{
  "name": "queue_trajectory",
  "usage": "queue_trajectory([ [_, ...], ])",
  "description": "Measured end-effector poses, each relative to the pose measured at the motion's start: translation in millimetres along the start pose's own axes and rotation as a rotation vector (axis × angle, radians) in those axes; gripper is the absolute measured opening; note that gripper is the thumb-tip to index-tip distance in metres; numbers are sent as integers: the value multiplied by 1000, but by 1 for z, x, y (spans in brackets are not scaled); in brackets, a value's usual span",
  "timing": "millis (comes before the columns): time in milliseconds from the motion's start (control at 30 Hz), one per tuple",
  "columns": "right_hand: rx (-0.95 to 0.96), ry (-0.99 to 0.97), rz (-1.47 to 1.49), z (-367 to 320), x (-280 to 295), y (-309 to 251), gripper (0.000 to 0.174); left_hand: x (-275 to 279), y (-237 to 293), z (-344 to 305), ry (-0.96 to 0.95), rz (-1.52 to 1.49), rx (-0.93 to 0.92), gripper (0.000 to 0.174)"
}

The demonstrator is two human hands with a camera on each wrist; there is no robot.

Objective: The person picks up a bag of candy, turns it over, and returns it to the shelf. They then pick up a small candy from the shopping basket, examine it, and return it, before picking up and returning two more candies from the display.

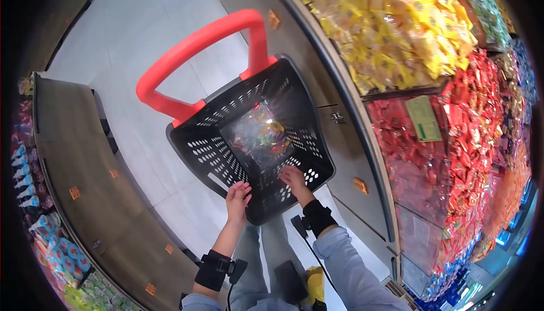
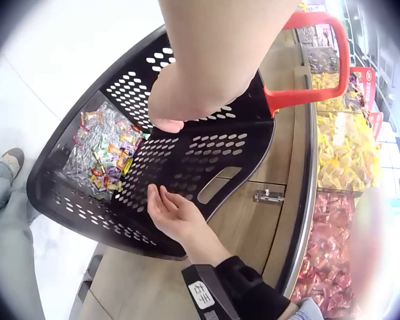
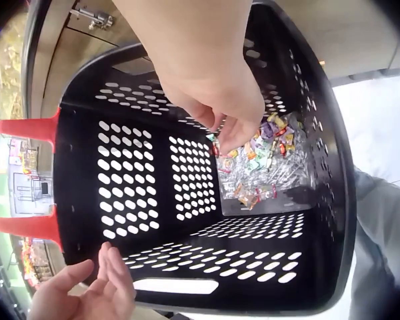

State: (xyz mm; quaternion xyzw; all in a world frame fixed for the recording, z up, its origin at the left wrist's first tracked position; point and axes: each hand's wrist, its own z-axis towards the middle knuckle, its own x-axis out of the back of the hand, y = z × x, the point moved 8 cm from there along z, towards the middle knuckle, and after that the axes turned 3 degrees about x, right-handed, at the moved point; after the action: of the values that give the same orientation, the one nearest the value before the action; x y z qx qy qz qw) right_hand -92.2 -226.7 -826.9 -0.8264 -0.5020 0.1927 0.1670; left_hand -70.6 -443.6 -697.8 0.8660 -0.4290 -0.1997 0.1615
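A black perforated basket point(image 1: 294, 93) with a red handle point(image 1: 192, 36) stands on the floor, open side up. At its bottom lies a clear plastic bag with colourful wrapped candies point(image 1: 260, 132). The left hand point(image 1: 238, 202) is over the basket's near left rim, fingers loosely bent, holding nothing. The right hand point(image 1: 296, 180) hangs above the near right part of the basket, fingers relaxed and empty. In the right wrist view the right hand point(image 3: 217, 100) is above the candies, apart from them.
On the right, a wooden display counter point(image 1: 309, 45) holds yellow packets point(image 1: 396, 28) and red packets point(image 1: 473, 135). A curved wooden counter point(image 1: 85, 169) with more packaged goods runs along the left. The person's legs point(image 1: 272, 254) stand behind the basket.
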Motion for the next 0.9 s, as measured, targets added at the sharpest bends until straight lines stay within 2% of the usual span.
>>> queue_trajectory([
  [200,36,173,-168,80,13,6,19,10,-2,42,9,-129,-19,23],
  [367,105,182,-245,145,18,-2,16,-1,-4,76,13,-165,-18,24],
  [467,188,198,-432,196,29,0,13,-8,-12,99,32,-198,-35,24],
  [500,286,295,-630,187,20,-18,13,-11,-14,105,29,-202,-46,24],
  [533,231,144,-389,220,31,4,15,-16,-14,109,38,-208,-46,24],
  [567,303,185,-517,249,42,14,15,-19,-17,114,35,-208,-57,24],
  [667,360,268,-825,301,55,32,13,-27,-23,128,34,-234,-72,24],
  [767,348,320,-748,336,66,57,16,-31,-26,135,17,-256,-81,24],
  [900,366,265,-977,338,52,50,24,-31,-27,134,2,-191,-100,27],
])
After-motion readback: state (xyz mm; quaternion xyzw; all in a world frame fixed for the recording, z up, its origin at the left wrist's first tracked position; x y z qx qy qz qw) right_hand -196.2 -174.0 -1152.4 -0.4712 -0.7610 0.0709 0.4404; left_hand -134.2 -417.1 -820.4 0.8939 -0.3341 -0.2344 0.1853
